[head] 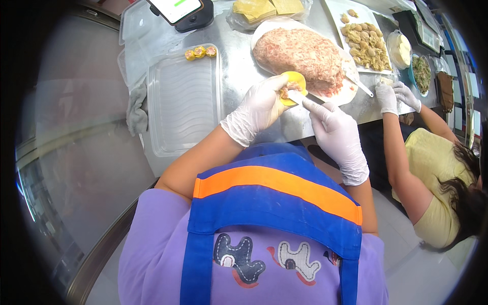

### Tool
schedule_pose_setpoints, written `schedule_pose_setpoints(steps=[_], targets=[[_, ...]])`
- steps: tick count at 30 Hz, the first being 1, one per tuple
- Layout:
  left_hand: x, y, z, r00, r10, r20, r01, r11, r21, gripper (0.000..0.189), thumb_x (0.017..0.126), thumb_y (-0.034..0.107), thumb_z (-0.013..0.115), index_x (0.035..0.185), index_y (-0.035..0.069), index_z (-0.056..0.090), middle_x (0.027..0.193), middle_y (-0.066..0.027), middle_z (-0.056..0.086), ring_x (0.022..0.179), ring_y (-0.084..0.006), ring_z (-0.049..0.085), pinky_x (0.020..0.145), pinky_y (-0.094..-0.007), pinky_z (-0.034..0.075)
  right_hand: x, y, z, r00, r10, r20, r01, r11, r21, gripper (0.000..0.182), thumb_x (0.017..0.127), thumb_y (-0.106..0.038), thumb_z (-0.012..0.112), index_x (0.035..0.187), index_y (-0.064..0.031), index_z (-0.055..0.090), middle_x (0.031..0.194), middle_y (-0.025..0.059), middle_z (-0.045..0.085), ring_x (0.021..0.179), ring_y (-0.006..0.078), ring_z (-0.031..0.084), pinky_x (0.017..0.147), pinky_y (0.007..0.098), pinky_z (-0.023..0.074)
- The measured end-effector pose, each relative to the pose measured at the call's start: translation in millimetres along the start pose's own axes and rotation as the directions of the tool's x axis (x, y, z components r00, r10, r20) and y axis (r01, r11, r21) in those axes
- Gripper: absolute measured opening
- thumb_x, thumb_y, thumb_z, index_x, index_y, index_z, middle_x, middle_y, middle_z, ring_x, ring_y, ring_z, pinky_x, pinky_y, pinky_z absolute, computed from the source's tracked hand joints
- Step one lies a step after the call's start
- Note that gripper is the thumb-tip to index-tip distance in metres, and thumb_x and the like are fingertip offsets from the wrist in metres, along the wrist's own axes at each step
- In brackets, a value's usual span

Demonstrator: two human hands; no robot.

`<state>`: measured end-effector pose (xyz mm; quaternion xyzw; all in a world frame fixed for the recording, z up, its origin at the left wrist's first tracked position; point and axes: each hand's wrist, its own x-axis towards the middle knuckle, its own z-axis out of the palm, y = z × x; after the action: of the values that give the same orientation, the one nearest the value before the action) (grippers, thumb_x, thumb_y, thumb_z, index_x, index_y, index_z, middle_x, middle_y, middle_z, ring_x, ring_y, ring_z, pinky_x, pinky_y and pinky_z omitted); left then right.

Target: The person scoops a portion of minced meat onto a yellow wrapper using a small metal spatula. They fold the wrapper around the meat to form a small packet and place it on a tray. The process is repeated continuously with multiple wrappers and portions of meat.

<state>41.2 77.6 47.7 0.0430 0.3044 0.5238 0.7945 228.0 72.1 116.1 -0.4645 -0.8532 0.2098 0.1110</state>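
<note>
In my gloved left hand (261, 105) rests a round yellow dough wrapper (296, 78), cupped by the fingers and thumb. Some pink minced meat lies in its middle. My gloved right hand (335, 131) grips a flat white spatula (296, 97), whose blade presses on the meat in the wrapper. Just beyond both hands, a large mound of minced meat (299, 53) sits on a white tray (349, 97). Three open-topped yellow dumplings (200, 52) stand in the far right corner of a clear plastic tray (183, 103) to my left.
A stack of yellow wrappers (257, 9) lies in a plastic bag at the back. Near a phone on a stand (192, 17) are plastic lids. A grey cloth (137, 110) hangs by the tray. At right, a co-worker's gloved hands (392, 95) work near a tray of dumplings (365, 45) and a filling bowl (421, 74).
</note>
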Motion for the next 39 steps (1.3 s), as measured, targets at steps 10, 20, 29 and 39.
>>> schedule_pose_setpoints(steps=[10, 20, 29, 39], targets=[[-21, 30, -14, 0.959, -0.24, 0.152, 0.101, 0.788, 0.607, 0.046, 0.098, 0.026, 0.054, 0.139, 0.009, 0.045, 0.113, -0.0157, 0.062, 0.088, -0.0169, 0.066, 0.077, -0.03, 0.055, -13, -15, -49, 0.995, -0.045, 0.084, 0.045, 0.999, 0.007, 0.029, 0.086, -0.009, 0.06, 0.113, -0.0149, 0.069, 0.079, 0.011, 0.059, 0.068, 0.03, 0.063, 0.061, 0.0379, 0.0515], [-9, 7, 7, 0.88, -0.316, 0.354, -0.2, 0.429, 0.881, 0.04, 0.082, 0.014, 0.072, 0.117, 0.007, 0.053, 0.093, -0.0027, 0.059, 0.077, -0.0105, 0.059, 0.067, -0.0253, 0.051, -19, -15, -57, 0.955, -0.065, 0.289, 0.08, 0.996, -0.037, 0.029, 0.087, -0.011, 0.057, 0.114, -0.0145, 0.067, 0.083, 0.0138, 0.063, 0.072, 0.0306, 0.065, 0.064, 0.04, 0.0526], [-4, 1, 26, 0.767, -0.381, 0.517, -0.397, 0.351, 0.848, 0.055, 0.074, 0.006, 0.069, 0.127, 0.008, 0.054, 0.111, -0.0102, 0.061, 0.099, -0.0193, 0.058, 0.089, -0.0321, 0.049, -14, -18, -72, 0.925, -0.065, 0.374, 0.114, 0.988, -0.109, 0.026, 0.088, -0.014, 0.055, 0.109, -0.013, 0.07, 0.076, 0.0151, 0.064, 0.07, 0.0311, 0.066, 0.065, 0.0414, 0.0532], [-1, -8, 39, 0.747, -0.475, 0.466, -0.449, 0.158, 0.88, 0.067, 0.073, 0.013, 0.074, 0.136, 0.009, 0.051, 0.112, -0.0132, 0.062, 0.104, -0.0225, 0.06, 0.091, -0.0347, 0.049, -4, -25, -75, 0.895, -0.077, 0.44, 0.15, 0.98, -0.133, 0.025, 0.085, -0.015, 0.055, 0.105, -0.012, 0.069, 0.073, 0.0156, 0.065, 0.069, 0.0324, 0.066, 0.063, 0.0433, 0.0532]])
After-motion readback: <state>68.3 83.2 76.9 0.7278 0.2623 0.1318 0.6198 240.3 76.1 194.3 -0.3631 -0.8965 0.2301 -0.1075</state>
